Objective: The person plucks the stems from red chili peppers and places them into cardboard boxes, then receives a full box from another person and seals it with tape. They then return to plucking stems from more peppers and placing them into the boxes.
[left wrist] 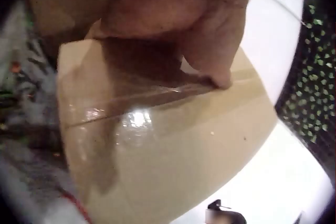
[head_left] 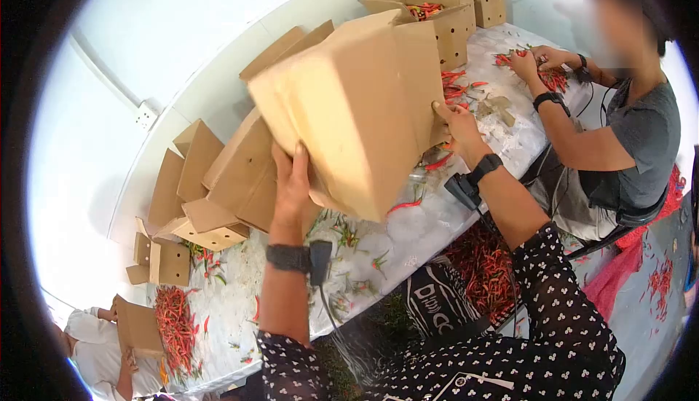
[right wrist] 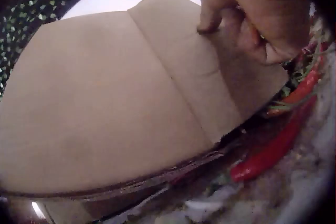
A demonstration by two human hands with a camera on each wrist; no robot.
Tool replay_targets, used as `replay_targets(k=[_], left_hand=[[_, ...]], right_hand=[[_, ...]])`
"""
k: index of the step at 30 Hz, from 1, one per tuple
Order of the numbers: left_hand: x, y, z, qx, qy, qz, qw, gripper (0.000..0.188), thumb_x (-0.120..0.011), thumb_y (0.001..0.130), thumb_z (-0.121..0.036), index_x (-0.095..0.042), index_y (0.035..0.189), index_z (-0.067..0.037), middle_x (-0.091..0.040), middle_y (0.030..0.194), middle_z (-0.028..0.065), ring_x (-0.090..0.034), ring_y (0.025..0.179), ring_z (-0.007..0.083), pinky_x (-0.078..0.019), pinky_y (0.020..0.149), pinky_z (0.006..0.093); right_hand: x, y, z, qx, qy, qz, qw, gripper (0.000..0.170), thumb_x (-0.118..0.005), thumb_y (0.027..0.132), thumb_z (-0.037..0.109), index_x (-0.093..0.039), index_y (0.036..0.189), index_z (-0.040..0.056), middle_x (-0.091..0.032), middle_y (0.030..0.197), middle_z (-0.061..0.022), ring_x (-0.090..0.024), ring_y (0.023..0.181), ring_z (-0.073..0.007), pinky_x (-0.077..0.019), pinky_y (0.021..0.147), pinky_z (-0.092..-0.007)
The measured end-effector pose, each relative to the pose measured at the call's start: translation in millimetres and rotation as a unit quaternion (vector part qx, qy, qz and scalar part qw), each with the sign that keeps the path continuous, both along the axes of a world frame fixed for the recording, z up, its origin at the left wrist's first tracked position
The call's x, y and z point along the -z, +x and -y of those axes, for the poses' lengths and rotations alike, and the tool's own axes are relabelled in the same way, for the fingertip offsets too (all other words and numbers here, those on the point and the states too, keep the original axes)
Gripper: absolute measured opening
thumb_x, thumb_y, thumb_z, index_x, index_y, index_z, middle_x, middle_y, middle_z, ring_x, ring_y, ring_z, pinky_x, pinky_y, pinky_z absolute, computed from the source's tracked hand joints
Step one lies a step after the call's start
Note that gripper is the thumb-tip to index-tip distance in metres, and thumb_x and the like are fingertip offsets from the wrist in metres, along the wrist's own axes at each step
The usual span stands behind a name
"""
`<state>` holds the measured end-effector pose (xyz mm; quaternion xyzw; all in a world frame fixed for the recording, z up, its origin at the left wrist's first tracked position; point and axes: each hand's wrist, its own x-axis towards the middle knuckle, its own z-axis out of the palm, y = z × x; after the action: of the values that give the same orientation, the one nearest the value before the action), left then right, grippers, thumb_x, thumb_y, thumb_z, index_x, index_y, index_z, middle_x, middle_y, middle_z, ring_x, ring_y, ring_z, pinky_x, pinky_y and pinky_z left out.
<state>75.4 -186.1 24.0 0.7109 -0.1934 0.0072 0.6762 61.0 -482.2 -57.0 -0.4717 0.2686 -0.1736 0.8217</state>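
A brown cardboard box (head_left: 375,102) is held tilted over the table between both hands, its bottom toward me. My left hand (head_left: 291,186) grips the bottom end, thumb on the taped seam; shiny tape (left wrist: 94,112) runs along that seam in the left wrist view. My right hand (head_left: 464,133) pinches a flap (right wrist: 181,71) at the open end between thumb and fingers. Loose red chillies (right wrist: 268,148) lie beneath that flap in the right wrist view. The inside of the box is hidden from me.
Open cardboard boxes (head_left: 251,168) line the wall, with more holding chillies (head_left: 424,12) at the far end. A person (head_left: 641,131) sorts chillies at right; another (head_left: 91,343) holds a box at lower left. Red chillies (head_left: 175,328) are heaped on the plastic-covered table (head_left: 226,303).
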Motion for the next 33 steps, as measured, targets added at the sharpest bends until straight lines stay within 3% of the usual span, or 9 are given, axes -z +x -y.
replay_targets(k=[3, 6, 10, 14, 16, 21, 23, 30, 33], left_hand=[[-41, 50, 25, 0.001, 0.097, 0.107, 0.990, 0.079, -0.055, 0.085, -0.027, -0.006, 0.136, 0.008, -0.030, 0.134, 0.0217, -0.034, 0.121, 0.0268, -0.0308, 0.099, 0.0323], [-86, 65, 48, -0.036, 0.169, 0.145, 0.974, 0.074, -0.058, 0.081, -0.035, -0.022, 0.135, 0.001, -0.043, 0.124, 0.0228, -0.041, 0.117, 0.0279, -0.0331, 0.097, 0.0322], [-76, 92, 28, -0.071, 0.263, 0.226, 0.935, 0.063, -0.058, 0.079, -0.042, -0.042, 0.129, -0.006, -0.054, 0.112, 0.0230, -0.048, 0.111, 0.0298, -0.0355, 0.095, 0.0325], [-86, 117, 4, -0.081, 0.294, 0.226, 0.925, 0.062, -0.057, 0.080, -0.042, -0.043, 0.127, -0.004, -0.052, 0.117, 0.0229, -0.047, 0.113, 0.0304, -0.0345, 0.096, 0.0332], [-101, 120, -3, -0.039, 0.204, 0.095, 0.973, 0.062, -0.055, 0.081, -0.043, -0.043, 0.127, -0.003, -0.048, 0.123, 0.0224, -0.045, 0.116, 0.0311, -0.0326, 0.098, 0.0336], [-97, 111, -5, -0.090, 0.283, 0.201, 0.934, 0.065, -0.054, 0.080, -0.047, -0.044, 0.126, -0.002, -0.045, 0.126, 0.0218, -0.043, 0.118, 0.0306, -0.0319, 0.099, 0.0337], [-99, 105, -1, -0.080, 0.285, 0.226, 0.928, 0.067, -0.054, 0.080, -0.049, -0.045, 0.125, -0.002, -0.044, 0.127, 0.0215, -0.042, 0.118, 0.0305, -0.0318, 0.099, 0.0341], [-139, 56, 19, -0.137, 0.410, 0.377, 0.819, 0.067, -0.056, 0.077, -0.050, -0.047, 0.121, -0.001, -0.048, 0.122, 0.0216, -0.048, 0.110, 0.0343, -0.0374, 0.094, 0.0372], [-139, 23, 22, -0.142, 0.381, 0.400, 0.821, 0.066, -0.057, 0.077, -0.049, -0.047, 0.121, 0.000, -0.050, 0.117, 0.0234, -0.049, 0.107, 0.0364, -0.0390, 0.091, 0.0395]], right_hand=[[26, 28, 21, -0.067, 0.122, 0.058, 0.989, 0.021, -0.069, 0.078, 0.022, -0.051, 0.076, 0.0105, -0.044, 0.061, 0.0026, -0.032, 0.044, -0.0066, -0.0230, 0.038, -0.0224], [21, 36, 14, -0.066, 0.185, 0.012, 0.980, 0.023, -0.068, 0.079, 0.022, -0.048, 0.073, 0.0122, -0.040, 0.063, 0.0031, -0.028, 0.045, -0.0072, -0.0224, 0.038, -0.0217], [12, 37, -8, -0.095, 0.220, -0.018, 0.971, 0.018, -0.062, 0.083, 0.025, -0.049, 0.075, 0.0162, -0.036, 0.061, 0.0061, -0.024, 0.045, -0.0054, -0.0202, 0.038, -0.0186], [-1, 55, -47, -0.105, 0.235, 0.012, 0.966, 0.021, -0.064, 0.082, 0.025, -0.047, 0.073, 0.0166, -0.034, 0.060, 0.0050, -0.027, 0.045, -0.0078, -0.0227, 0.040, -0.0203], [-2, 65, -67, -0.089, 0.220, 0.013, 0.971, 0.023, -0.064, 0.082, 0.026, -0.046, 0.072, 0.0158, -0.035, 0.060, 0.0040, -0.028, 0.045, -0.0085, -0.0236, 0.040, -0.0208], [1, 62, -61, -0.104, 0.219, -0.002, 0.970, 0.024, -0.062, 0.083, 0.027, -0.045, 0.071, 0.0155, -0.036, 0.059, 0.0043, -0.028, 0.044, -0.0073, -0.0236, 0.039, -0.0190], [4, 57, -60, -0.111, 0.249, 0.035, 0.961, 0.021, -0.060, 0.085, 0.024, -0.048, 0.072, 0.0121, -0.040, 0.060, 0.0022, -0.031, 0.044, -0.0093, -0.0249, 0.039, -0.0239], [-1, 48, -76, -0.128, 0.258, 0.081, 0.954, 0.022, -0.054, 0.088, 0.027, -0.049, 0.072, 0.0133, -0.038, 0.055, 0.0052, -0.031, 0.043, -0.0073, -0.0238, 0.037, -0.0226], [8, 50, -75, -0.155, 0.271, 0.144, 0.939, 0.021, -0.050, 0.091, 0.027, -0.053, 0.075, 0.0130, -0.043, 0.056, 0.0052, -0.031, 0.042, -0.0055, -0.0228, 0.036, -0.0214]])
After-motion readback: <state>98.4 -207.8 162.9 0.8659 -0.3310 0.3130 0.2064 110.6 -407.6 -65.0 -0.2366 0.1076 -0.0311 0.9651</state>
